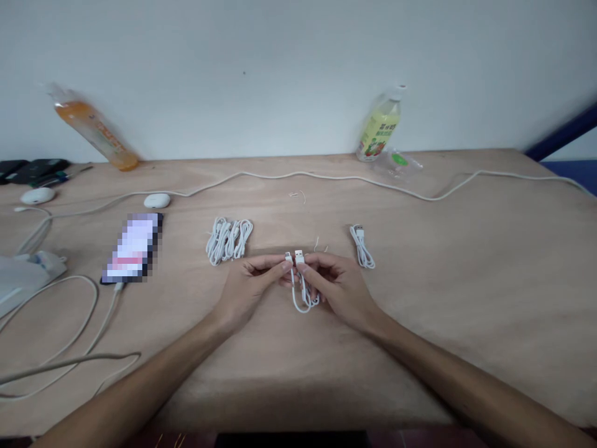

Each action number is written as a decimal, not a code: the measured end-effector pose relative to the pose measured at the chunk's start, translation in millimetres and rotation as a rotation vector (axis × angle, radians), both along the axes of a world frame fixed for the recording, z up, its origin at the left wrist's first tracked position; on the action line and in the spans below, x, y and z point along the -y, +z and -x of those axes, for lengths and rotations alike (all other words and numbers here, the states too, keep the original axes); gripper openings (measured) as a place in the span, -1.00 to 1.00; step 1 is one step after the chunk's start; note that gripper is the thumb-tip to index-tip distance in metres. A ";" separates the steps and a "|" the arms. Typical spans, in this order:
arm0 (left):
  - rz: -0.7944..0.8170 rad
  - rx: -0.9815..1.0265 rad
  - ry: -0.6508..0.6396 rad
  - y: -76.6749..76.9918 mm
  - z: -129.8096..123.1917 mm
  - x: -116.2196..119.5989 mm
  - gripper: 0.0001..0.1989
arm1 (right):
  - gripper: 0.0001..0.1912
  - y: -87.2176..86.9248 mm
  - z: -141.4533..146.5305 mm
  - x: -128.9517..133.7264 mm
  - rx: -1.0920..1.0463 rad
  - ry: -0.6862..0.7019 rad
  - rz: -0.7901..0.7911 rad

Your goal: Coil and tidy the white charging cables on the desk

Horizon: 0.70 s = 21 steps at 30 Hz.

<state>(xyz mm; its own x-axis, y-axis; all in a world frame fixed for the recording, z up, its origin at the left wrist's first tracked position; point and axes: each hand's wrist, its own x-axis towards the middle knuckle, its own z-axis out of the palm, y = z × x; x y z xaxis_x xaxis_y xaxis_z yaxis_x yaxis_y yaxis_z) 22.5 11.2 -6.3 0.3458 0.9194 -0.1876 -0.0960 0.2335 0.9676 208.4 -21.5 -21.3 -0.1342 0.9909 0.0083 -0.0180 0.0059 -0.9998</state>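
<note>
Between my hands, near the middle of the wooden table, is a white cable (302,306) with its lower part looped below the fingers. My left hand (254,283) pinches the cable's smaller plug between thumb and finger. The wider USB plug, just beside it, is pinched in my right hand (339,286), and some coils hang under those fingers. Several bundled white cables (228,241) lie to the left, past my left hand. Another coiled white cable (362,247) rests just beyond my right hand.
A phone (132,249) with a cord plugged in lies at left. An orange bottle (97,134) and a yellow-green bottle (380,129) stand by the wall. A long cord (326,177) crosses the table (466,280). Two white cases (157,200) and a plastic bag (23,280) are at left.
</note>
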 end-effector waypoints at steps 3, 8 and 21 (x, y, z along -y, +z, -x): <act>0.008 0.011 -0.007 -1.2 0.5 -0.7 -0.81 | -0.73 -1.2 0.0 -0.1 -0.006 0.005 0.002; -0.001 0.016 -0.012 -3.0 1.6 -1.3 -0.81 | -0.72 -1.4 -0.1 -0.2 -0.009 -0.003 0.008; 0.005 0.013 -0.034 -2.7 2.4 0.0 -0.82 | -0.75 -0.9 0.9 -0.1 -0.025 -0.009 0.000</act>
